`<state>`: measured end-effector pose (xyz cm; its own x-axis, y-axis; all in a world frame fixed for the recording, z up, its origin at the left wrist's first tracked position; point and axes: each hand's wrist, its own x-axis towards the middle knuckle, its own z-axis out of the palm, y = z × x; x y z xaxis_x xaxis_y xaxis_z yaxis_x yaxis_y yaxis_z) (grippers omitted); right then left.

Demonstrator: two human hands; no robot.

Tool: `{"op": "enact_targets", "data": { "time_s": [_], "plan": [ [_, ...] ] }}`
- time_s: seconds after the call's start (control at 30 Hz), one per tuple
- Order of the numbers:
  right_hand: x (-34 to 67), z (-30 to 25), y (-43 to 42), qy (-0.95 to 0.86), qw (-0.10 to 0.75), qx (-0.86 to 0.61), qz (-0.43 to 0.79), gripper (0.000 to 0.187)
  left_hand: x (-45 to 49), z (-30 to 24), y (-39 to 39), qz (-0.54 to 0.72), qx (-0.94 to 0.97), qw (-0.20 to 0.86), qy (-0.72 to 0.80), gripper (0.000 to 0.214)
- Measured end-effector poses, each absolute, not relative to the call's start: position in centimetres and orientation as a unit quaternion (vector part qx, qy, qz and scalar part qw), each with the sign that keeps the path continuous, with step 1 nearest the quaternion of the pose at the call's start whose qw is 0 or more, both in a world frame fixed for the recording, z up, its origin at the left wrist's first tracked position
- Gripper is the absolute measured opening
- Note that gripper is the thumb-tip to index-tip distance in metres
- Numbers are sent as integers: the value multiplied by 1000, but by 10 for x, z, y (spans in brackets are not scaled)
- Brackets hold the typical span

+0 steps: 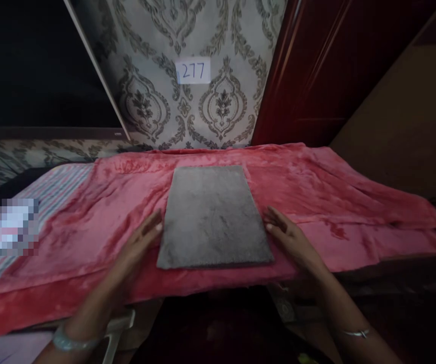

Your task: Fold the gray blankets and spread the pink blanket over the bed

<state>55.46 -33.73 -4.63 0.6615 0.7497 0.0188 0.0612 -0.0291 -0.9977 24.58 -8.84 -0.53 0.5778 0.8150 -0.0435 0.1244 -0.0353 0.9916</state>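
A grey rectangular mat (213, 215) lies flat on a red plush blanket (316, 187) spread over a bed. My left hand (140, 242) rests open on the blanket with its fingertips at the mat's left edge. On the other side, my right hand (288, 235) lies open with fingers stretched toward the mat's right edge. Neither hand holds anything.
A striped sheet (56, 184) shows under the blanket at the left. Patterned wallpaper with a paper label reading 277 (192, 71) stands behind the bed. A dark red cabinet (327, 71) rises at the right. A white object (117, 331) sits below the bed's near edge.
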Motion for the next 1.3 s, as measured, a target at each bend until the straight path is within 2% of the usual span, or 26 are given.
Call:
{"op": "enact_targets", "data": {
  "time_s": [0.1,0.17,0.23,0.43,0.7,0.97,1.23,1.3],
  "plan": [
    [581,-47,-314,-294,649,-653,256,73,262,6,-58,300,493,730,367,38],
    [598,-48,-292,-261,684,-627,268,73,272,12,-42,297,438,765,368,19],
    [609,-48,-269,-229,715,-599,279,71,280,15,-32,296,424,774,366,13],
    [609,-53,-225,-212,752,-545,303,53,294,14,-27,330,448,753,352,25],
    [618,-55,-244,-265,694,-530,409,32,289,6,3,147,444,836,288,19],
    [608,-50,-244,-255,666,-473,518,28,301,0,-1,145,407,869,241,15],
    [595,-39,-246,-255,666,-462,527,37,311,27,-22,154,460,833,265,35],
    [595,-41,-247,-251,671,-467,518,37,312,26,-24,162,455,831,276,33]
  ]
}}
